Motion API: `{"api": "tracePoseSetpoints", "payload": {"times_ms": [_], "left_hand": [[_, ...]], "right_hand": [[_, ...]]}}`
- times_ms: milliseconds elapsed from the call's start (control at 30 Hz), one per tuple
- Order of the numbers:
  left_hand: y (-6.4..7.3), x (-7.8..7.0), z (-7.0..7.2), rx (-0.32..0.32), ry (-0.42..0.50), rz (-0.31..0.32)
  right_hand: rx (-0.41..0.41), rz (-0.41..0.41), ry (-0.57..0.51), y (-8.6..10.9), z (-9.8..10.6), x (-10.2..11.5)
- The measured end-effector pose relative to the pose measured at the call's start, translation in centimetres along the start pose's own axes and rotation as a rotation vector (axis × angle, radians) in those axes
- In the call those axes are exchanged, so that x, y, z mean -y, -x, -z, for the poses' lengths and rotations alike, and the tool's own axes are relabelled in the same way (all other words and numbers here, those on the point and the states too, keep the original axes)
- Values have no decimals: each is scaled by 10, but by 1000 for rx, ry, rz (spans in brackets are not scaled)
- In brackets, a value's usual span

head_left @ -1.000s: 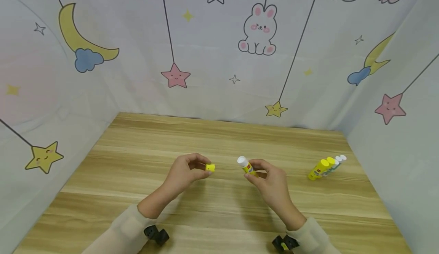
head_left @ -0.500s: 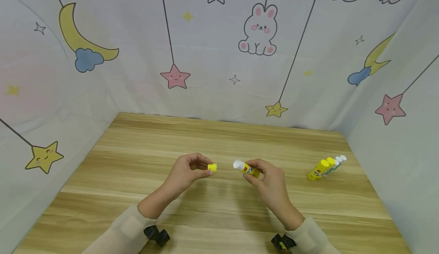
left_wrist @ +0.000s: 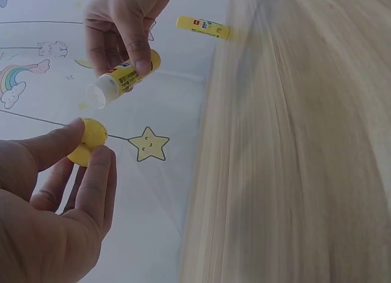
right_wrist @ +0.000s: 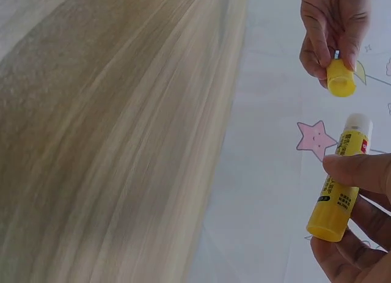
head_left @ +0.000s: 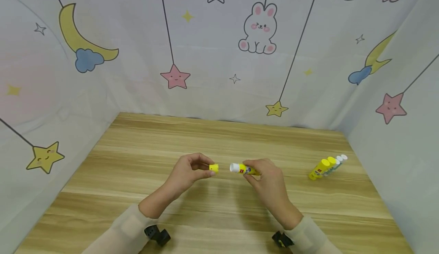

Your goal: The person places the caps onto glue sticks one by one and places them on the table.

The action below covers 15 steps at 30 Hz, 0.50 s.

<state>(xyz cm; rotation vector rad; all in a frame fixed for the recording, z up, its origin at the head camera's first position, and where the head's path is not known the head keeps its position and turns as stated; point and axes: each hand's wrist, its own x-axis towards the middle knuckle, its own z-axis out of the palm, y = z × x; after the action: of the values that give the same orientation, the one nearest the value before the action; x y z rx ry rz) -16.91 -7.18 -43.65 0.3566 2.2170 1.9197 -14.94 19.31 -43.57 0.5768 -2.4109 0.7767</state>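
Observation:
My left hand (head_left: pixel 189 169) pinches a small yellow cap (head_left: pixel 214 168) between thumb and fingertips, its hollow end facing right. Opposite it, my right hand (head_left: pixel 269 177) grips a yellow glue stick (head_left: pixel 244 169), tipped nearly level with its white uncapped end toward the cap. A short gap separates the two. In the right wrist view the glue stick (right_wrist: pixel 339 182) shows its printed label, with the thumb across it and fingers behind. The left wrist view shows the cap (left_wrist: pixel 88 141) held by the fingertips, close to the stick's white end. Both hands are raised above the table.
Several glue sticks (head_left: pixel 321 169) stand upright in a row at the right of the wooden table (head_left: pixel 154 132), the nearer ones with yellow caps, the farther ones with white tops. A patterned curtain (head_left: pixel 212 97) borders the table's back and sides.
My right hand has tilted the glue stick from leaning upright to nearly level, bringing its white end left. My left hand has shifted the cap slightly right, so the gap has narrowed.

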Motion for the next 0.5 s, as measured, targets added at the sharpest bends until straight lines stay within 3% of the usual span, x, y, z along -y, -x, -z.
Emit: {"api": "tracePoseSetpoints", "payload": {"times_ms": [267, 500], "left_hand": [[-2, 1, -2, 5, 12, 2], [-2, 1, -3, 6, 14, 5]], "right_hand": [[-34, 117, 69, 0, -1, 0], [-55, 151, 80, 0, -2, 1]]}}
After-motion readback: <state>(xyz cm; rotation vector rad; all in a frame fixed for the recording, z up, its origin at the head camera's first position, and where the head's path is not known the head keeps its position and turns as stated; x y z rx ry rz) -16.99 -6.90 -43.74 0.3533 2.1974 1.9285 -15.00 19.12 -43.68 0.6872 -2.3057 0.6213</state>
